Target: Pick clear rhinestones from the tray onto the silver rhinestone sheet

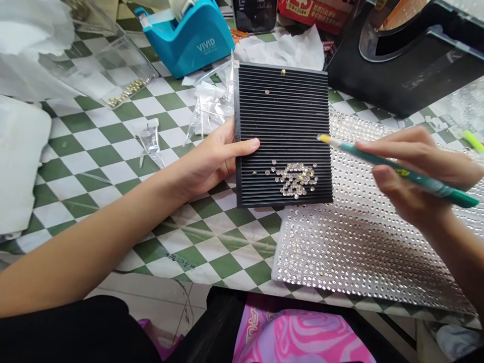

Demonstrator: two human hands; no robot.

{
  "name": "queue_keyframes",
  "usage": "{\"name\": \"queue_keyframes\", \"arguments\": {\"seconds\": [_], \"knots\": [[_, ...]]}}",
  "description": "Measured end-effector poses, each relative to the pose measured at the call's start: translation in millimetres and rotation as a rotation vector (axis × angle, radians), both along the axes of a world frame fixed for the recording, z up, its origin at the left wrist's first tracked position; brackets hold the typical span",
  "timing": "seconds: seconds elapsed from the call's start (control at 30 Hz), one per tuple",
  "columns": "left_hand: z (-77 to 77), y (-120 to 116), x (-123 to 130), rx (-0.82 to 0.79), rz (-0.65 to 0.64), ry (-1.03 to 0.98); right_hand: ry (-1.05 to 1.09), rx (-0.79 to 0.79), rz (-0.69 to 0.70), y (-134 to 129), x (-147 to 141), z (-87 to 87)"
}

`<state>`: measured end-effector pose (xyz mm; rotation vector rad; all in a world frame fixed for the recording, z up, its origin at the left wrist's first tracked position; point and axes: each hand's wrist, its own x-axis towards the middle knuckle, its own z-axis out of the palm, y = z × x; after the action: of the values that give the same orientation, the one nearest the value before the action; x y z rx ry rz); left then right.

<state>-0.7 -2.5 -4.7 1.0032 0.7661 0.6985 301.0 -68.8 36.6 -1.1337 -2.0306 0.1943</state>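
Two hands work, the left hand (212,164) gripping a black ridged rhinestone tray (283,121), the right hand (419,171) pinching a slim teal pencil (449,191).

Rhinestones (295,180) too small to count; teal pen (408,175) with its tip blurred; right forearm (461,252) cut off by the picture's edge; tape dispenser (185,38) cut off at top
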Motion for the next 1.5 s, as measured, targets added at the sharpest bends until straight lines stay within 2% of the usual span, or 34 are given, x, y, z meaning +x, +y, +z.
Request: {"name": "queue_keyframes", "arguments": {"seconds": [0.13,0.23,0.37,0.87,1.0,1.13,1.27,1.37,1.5], "knots": [[-0.6,0.9,0.2,-0.008,0.011,0.004,0.037,0.118,-0.125,13.5,34.0,-16.2],[-1.2,1.8,0.9,-0.020,0.028,-0.009,0.043,0.087,-0.159,21.7,49.7,-28.9],[-0.9,1.8,1.6,-0.024,0.029,-0.029,0.020,0.045,-0.251,24.4,53.7,-37.7],[-1.6,1.8,-0.2,-0.002,0.005,-0.001,-0.012,0.001,-0.249,24.7,53.6,-40.6],[-1.4,1.0,-0.9,0.009,-0.004,0.022,-0.008,0.065,-0.258,22.2,50.2,-35.0],[-2.2,0.8,-1.0,0.029,-0.022,0.012,0.018,0.077,-0.180,13.2,21.5,-17.6],[-2.3,1.5,0.5,-0.009,-0.002,-0.023,-0.078,-0.079,0.091,2.4,-19.0,-1.2],[-1.2,1.4,2.0,-0.034,0.029,-0.038,-0.095,-0.111,0.206,0.0,-35.6,0.7],[0.5,0.8,2.3,-0.050,0.044,-0.014,-0.086,-0.134,0.248,1.9,-36.8,-4.2]]}}
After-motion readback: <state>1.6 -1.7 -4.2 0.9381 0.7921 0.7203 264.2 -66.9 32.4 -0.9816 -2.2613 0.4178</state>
